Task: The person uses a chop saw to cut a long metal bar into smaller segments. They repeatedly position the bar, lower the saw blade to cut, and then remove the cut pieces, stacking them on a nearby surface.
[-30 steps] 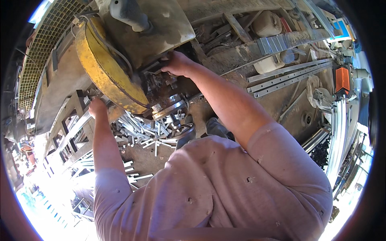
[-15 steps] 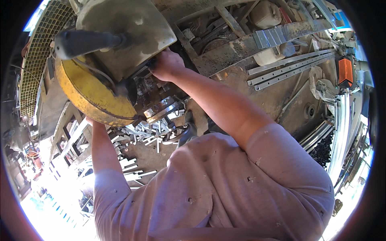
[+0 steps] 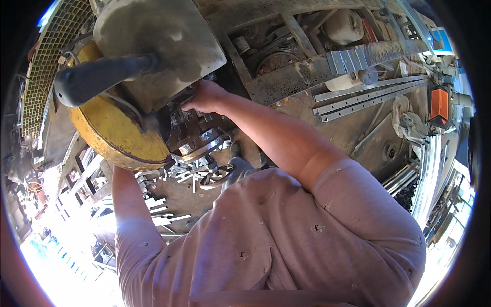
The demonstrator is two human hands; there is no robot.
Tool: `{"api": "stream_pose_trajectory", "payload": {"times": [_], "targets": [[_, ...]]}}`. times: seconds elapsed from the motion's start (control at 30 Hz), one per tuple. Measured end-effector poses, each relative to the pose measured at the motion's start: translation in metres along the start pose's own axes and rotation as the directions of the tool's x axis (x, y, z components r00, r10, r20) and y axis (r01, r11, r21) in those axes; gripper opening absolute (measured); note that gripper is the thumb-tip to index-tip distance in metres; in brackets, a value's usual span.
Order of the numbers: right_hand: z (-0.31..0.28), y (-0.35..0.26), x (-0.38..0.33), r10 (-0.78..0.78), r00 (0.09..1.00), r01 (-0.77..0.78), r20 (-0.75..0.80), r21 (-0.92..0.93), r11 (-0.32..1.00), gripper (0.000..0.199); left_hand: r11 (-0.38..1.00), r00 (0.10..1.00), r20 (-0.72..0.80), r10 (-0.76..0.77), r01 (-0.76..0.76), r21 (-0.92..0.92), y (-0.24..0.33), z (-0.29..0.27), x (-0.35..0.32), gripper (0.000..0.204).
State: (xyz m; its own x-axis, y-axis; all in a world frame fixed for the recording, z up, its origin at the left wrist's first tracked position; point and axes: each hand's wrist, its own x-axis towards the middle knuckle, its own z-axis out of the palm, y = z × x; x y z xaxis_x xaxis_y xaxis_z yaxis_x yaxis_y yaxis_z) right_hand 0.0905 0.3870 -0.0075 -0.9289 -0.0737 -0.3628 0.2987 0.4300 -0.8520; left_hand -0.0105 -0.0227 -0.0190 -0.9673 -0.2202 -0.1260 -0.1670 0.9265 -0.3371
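A cut-off saw stands in front of me, with a yellow blade guard [image 3: 110,135], a black handle [image 3: 99,79] and a broad grey metal cover [image 3: 158,46]. My right hand [image 3: 205,97] is just below the cover's near right corner, by the dark metal base of the saw. Its fingers are curled, and what they hold at a dark part there is hidden. On the other side, my left forearm [image 3: 128,192] runs up behind the guard's lower edge. The guard covers my left hand.
Cut metal pieces [image 3: 192,171] lie on the floor beneath the saw. A rusty steel frame [image 3: 286,71] stretches across the far right, with a pale jerrycan [image 3: 342,26] in it. Perforated steel bars [image 3: 368,97] lie to the right, near an orange-and-black object [image 3: 439,105].
My right hand has shifted slightly left and nearer to me along the saw's base. The black handle and yellow guard sit a little lower in view. My left hand stays behind the guard.
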Motion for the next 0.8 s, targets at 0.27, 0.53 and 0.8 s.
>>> {"api": "stream_pose_trajectory", "payload": {"times": [0.27,0.53,0.8], "targets": [[0.000,0.008,-0.002,-0.001,0.996,-0.042,0.091,0.470,0.882,0.058,0.999,1.000,-0.017,0.019,-0.020,-0.031,0.000,0.011,0.005,0.039],[-0.006,-0.004,-0.016,0.010,0.996,-0.042,0.087,0.369,0.929,0.047,0.999,0.999,0.013,0.032,-0.032,0.016,-0.011,0.027,0.023,0.042],[-0.012,-0.022,-0.021,0.135,0.982,-0.177,0.133,0.394,0.902,0.038,0.999,1.000,-0.010,0.027,-0.027,0.023,0.006,-0.002,0.006,0.033]]}}
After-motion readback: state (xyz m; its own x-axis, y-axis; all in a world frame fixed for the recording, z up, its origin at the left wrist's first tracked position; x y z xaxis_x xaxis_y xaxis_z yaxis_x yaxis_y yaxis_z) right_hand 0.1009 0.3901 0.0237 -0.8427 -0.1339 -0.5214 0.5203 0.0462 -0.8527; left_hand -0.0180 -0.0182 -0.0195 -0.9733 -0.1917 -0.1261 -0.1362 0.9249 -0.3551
